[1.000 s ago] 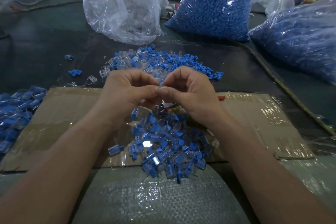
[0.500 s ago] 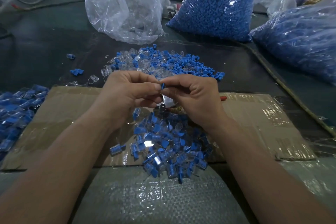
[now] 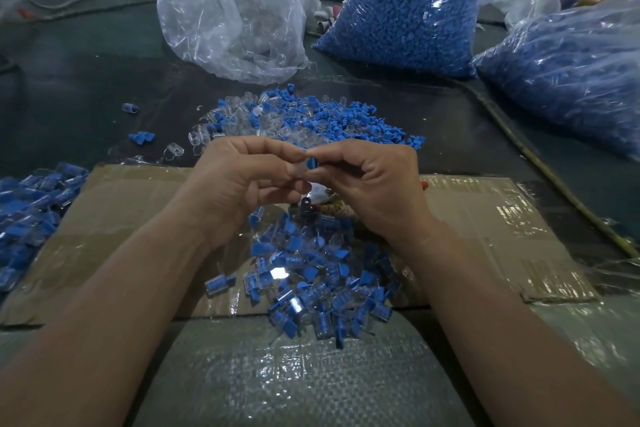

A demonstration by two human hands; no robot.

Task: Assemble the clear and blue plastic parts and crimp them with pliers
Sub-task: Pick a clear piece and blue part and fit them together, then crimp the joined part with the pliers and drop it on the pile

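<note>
While both hands are raised above the far edge of the cardboard sheet point(image 3: 121, 218), a small blue part point(image 3: 312, 162) is pinched between the thumb and forefinger of the right hand point(image 3: 374, 184), with its other fingers curled. A clear part point(image 3: 300, 169) is gripped by the fingertips of the left hand point(image 3: 242, 184). The two parts are held touching; how far one is seated in the other cannot be told.

An assembled heap point(image 3: 311, 274) of clear-and-blue pieces is piled on the near middle of the cardboard sheet and spills over its near edge. A dark tool point(image 3: 306, 207), mostly hidden under the hands, is laid on the cardboard sheet just beyond that heap. Loose parts point(image 3: 311, 118), clear and blue, are scattered beyond the far edge of the cardboard sheet. A side pile point(image 3: 31, 211) of pieces is gathered off its left edge. Farther beyond the cardboard sheet, a clear bag point(image 3: 235, 10) and two blue-filled bags point(image 3: 408, 3) are set.
</note>
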